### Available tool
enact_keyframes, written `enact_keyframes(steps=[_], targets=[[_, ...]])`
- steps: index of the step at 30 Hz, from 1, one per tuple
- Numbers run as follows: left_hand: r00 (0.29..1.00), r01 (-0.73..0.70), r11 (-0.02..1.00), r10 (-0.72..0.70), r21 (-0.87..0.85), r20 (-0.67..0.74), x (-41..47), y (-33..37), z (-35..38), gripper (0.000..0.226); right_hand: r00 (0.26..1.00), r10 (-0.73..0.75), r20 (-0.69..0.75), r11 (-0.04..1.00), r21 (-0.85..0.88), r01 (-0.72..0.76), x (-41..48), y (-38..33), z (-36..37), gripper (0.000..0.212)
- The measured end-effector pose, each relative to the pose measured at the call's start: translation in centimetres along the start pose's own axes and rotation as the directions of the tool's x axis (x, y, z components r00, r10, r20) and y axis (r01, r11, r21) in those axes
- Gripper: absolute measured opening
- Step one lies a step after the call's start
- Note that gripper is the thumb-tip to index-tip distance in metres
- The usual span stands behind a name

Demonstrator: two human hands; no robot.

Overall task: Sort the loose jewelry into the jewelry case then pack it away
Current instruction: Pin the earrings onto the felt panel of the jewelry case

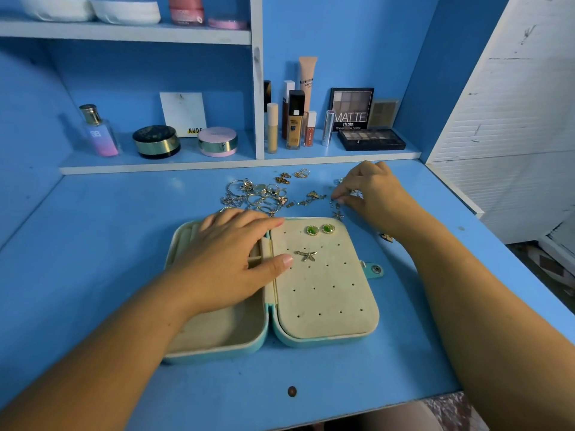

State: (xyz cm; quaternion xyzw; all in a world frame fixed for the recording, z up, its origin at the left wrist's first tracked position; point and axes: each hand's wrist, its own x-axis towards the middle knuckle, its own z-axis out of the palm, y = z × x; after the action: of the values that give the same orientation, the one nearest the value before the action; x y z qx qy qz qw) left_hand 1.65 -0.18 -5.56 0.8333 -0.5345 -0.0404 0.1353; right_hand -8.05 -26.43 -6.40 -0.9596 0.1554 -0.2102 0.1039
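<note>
The left hand [230, 259] lies flat, fingers straight, steadying the open jewelry case [326, 306]. At the case's one o'clock the right hand [370, 194] seems to pinch a tiny earring [335, 198], though blur obscures it. The loose jewelry [258, 194] at twelve o'clock looks light and likely to tangle; each piece is best pinched by its post.

Jewelry case [326, 332] open flat on blue counter [93, 259], teal shell, cream lining. Left hand [230, 262] rests palm-down over left half and hinge, fingers [267, 223] straight, thumb tip on perforated panel [329, 293]. Two green stud earrings [320, 229] pinned at panel's top; gold star earring [306, 255] lies below them. Loose jewelry [258, 194] heaped on counter just behind case. Right hand [370, 191] beside heap, fingertips pinching small piece [335, 199]. Second star earring [338, 215] on counter near it.
</note>
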Motion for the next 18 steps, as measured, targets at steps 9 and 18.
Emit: enact_keyframes(steps=[9, 18], targets=[[1.0, -0.002, 1.0, 0.002, -0.005, 0.0, -0.1, 0.1, -0.1, 0.082, 0.995, 0.013, 0.098, 0.999, -0.032, -0.01, 0.3, -1.0, -0.3, 0.013], [0.989, -0.119, 0.982, 0.105, -0.144, -0.104, -0.3, 0.3, -1.2, 0.055, 0.996, 0.003, 0.093, 0.999, -0.034, 0.0, 0.2, -1.8, -1.0, 0.012]])
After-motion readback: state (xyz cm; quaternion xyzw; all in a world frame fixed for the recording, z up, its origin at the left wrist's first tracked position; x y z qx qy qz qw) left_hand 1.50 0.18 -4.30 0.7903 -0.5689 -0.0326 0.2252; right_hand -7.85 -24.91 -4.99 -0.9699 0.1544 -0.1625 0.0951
